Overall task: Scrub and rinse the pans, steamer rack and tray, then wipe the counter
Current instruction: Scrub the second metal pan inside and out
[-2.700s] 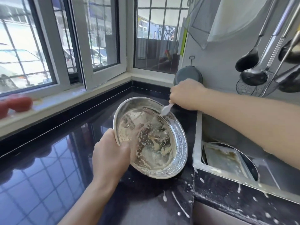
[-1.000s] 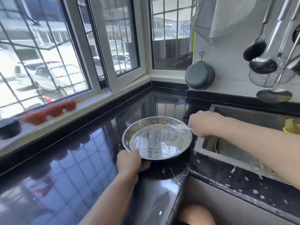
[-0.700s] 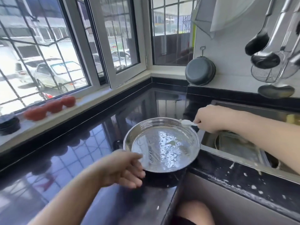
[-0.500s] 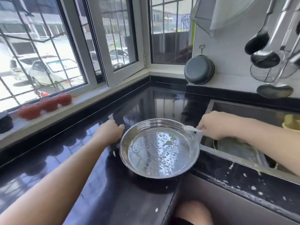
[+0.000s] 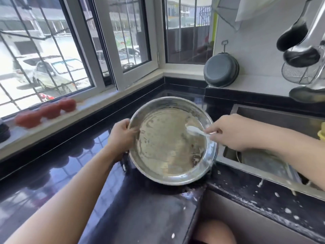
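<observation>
Round stainless-steel pan (image 5: 173,141): at black counter's (image 5: 52,182) sink-side edge, tilted, between both hands. Left hand (image 5: 121,136) grips its left rim; right hand (image 5: 230,132) pinches white brush (image 5: 197,131), bristles on inner right face.

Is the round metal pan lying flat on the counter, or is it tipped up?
Tipped up. The left hand grips the pan by its left rim, and its inside faces the camera, above the counter.

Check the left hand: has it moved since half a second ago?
Yes. The left hand has come off the black counter beside the steel pan and now grips the pan's left rim, tilting it.
</observation>
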The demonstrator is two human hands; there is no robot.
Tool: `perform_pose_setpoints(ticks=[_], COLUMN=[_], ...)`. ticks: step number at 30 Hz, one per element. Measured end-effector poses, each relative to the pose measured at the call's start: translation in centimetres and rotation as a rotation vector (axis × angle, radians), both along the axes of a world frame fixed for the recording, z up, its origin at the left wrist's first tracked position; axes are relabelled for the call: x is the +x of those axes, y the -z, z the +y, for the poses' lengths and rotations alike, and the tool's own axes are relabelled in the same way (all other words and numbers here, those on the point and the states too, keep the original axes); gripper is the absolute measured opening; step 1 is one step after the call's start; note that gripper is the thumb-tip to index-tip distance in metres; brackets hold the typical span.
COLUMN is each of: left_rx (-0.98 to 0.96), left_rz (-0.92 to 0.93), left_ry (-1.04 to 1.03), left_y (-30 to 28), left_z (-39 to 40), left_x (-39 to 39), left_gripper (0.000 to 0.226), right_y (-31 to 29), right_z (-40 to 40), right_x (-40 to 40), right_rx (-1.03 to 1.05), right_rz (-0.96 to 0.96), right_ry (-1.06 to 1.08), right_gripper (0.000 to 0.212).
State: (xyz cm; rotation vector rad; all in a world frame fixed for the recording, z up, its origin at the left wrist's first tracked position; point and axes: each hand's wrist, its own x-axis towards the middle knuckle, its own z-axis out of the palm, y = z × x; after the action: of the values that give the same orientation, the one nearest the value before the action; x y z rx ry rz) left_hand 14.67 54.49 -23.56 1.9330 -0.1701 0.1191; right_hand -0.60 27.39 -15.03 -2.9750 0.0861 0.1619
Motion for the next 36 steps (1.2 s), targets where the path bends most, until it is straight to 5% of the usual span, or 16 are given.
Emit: perform_pose_setpoints(ticks=[5,13,16,20,25,31,36], left_rx=[-0.166,-0.263,-0.256,-0.226,-0.207,-0.144,-0.163], left_rz=[-0.262,-0.325,-0.340,-0.397,-0.421,-0.452,-0.428], left_ry=[-0.246,-0.336,-0.335,-0.325,-0.350,-0.347,-0.338], left_y=[0.8,3.8,4.0,3.4,3.5,2.9,2.8], left_z=[-0.2,-2.4,-2.3,-2.6,-2.8,-2.8,-2.8], left_x=[-2.8,-5.2,-5.4,-5.5,-6.1,-6.4,-6.4], left_gripper=[0.018,0.031,0.032,0.036,0.039,0.041,0.036], right_y=[0.9,6.2,7.5,6.5,6.3,7.1,8.6], right_z=[4.5,11.8,10.1,6.4,9.3,4.7,7.2], right_x=[0.1,0.4,0.0,0.1,0.8,1.4,0.6], right_rx=[0.206,0.487,0.241,-0.086,0.269,-0.055,0.217], right_rz=[0.003,0.030,0.112,0.155,0.215,0.204,0.032], right_ry=[-0.100,-0.099,-0.029,0.124,-0.013,0.040,-0.235], right_gripper=[0.037,0.035,0.040,0.019,0.037,0.041,0.044])
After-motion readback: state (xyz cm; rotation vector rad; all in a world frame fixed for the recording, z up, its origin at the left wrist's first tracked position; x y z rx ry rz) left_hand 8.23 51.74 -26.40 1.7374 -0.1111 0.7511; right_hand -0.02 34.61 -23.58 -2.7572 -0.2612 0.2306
